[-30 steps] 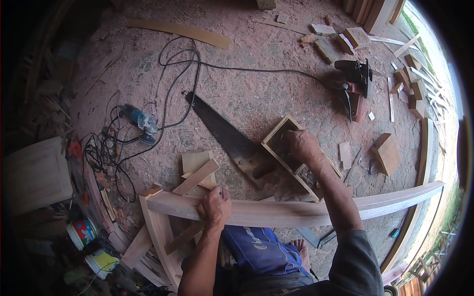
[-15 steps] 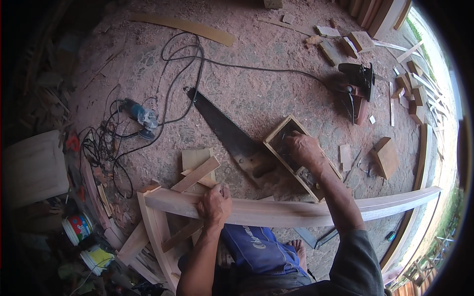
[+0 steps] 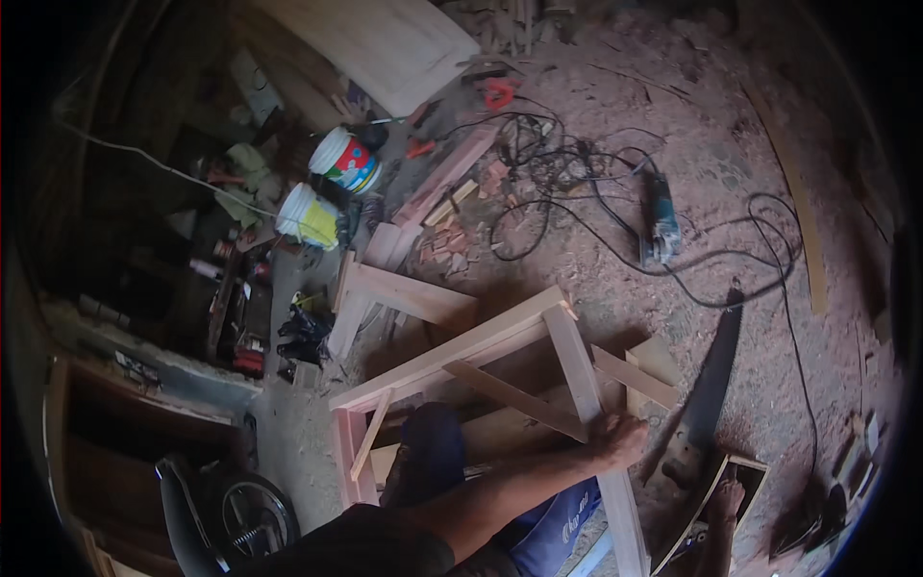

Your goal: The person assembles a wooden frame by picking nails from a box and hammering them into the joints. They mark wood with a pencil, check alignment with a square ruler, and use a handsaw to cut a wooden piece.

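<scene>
My left hand is closed, its wrist across the beam of a pale wooden frame. Whatever is in its fingers, if anything, is too small to make out. My right hand reaches into a narrow wooden box at the lower right, where its fingers are hidden among dark contents. Between the two hands lies a handsaw, its handle close to the box. A short wooden slat sticks out from beside the frame near my left hand, over a small flat board.
Beyond the frame, an angle grinder rests amid looping black cable on the shaving-strewn floor. Two paint buckets stand at the left. A large pale board lies at the back, and a wheel shows at the lower left.
My view has swung to the left, so the frame, saw and box now appear turned and farther right. My left hand stays at the beam, my right in the box.
</scene>
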The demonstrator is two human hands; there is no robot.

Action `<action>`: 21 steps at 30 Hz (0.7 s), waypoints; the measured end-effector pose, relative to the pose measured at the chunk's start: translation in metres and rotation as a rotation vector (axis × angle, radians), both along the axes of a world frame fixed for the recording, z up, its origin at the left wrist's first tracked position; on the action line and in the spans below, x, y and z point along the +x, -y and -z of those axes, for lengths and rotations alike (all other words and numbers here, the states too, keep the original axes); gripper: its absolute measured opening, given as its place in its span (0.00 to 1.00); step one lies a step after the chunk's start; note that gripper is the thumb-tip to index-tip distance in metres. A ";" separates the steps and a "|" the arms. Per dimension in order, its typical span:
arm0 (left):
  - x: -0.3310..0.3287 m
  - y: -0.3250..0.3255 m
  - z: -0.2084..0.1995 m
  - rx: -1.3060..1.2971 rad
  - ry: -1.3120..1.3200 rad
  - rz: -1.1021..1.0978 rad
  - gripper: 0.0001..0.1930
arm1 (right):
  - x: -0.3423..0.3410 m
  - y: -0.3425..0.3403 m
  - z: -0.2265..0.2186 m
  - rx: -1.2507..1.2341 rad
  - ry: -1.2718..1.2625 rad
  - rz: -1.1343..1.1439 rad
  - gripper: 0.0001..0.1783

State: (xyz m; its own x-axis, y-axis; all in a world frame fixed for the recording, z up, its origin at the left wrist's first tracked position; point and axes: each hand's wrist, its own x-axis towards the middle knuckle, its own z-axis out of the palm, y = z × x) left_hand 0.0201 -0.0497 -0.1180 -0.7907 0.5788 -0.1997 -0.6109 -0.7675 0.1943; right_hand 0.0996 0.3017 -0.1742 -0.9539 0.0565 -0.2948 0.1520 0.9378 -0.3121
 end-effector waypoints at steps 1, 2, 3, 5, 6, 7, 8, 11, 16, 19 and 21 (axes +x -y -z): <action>0.005 -0.014 0.012 0.070 0.010 -0.025 0.16 | 0.008 -0.017 0.009 -0.027 -0.016 -0.078 0.16; 0.011 -0.018 0.038 -0.490 -0.360 -0.089 0.15 | 0.014 -0.022 0.035 0.022 -0.061 0.060 0.17; 0.010 -0.023 0.041 -0.488 -0.352 -0.193 0.16 | 0.011 -0.041 0.049 -0.058 -0.076 -0.100 0.15; 0.019 -0.025 0.050 -0.774 -0.494 -0.258 0.15 | -0.001 -0.028 0.039 -0.080 -0.095 -0.116 0.15; 0.025 -0.023 0.053 -1.095 -0.657 -0.207 0.14 | -0.004 -0.014 0.031 -0.095 -0.113 -0.112 0.15; 0.033 -0.019 0.054 -1.392 -0.791 -0.164 0.14 | -0.005 0.004 0.022 -0.121 -0.133 -0.118 0.15; 0.041 -0.018 0.053 -1.839 -1.001 -0.058 0.14 | -0.006 0.025 0.013 -0.158 -0.156 -0.124 0.15; -0.001 -0.050 -0.061 -2.037 -1.210 0.005 0.14 | -0.028 0.024 -0.020 -0.118 -0.286 -0.045 0.15; 0.005 -0.011 -0.108 -1.670 -1.074 -0.078 0.14 | -0.032 0.123 -0.074 -0.260 -0.402 -0.148 0.15; 0.023 0.041 -0.105 -1.596 -1.036 -0.260 0.12 | -0.019 0.168 -0.089 -0.328 -0.411 -0.192 0.15; 0.038 0.102 -0.133 -1.622 -1.028 -0.270 0.12 | -0.017 0.189 -0.102 -0.332 -0.436 -0.220 0.15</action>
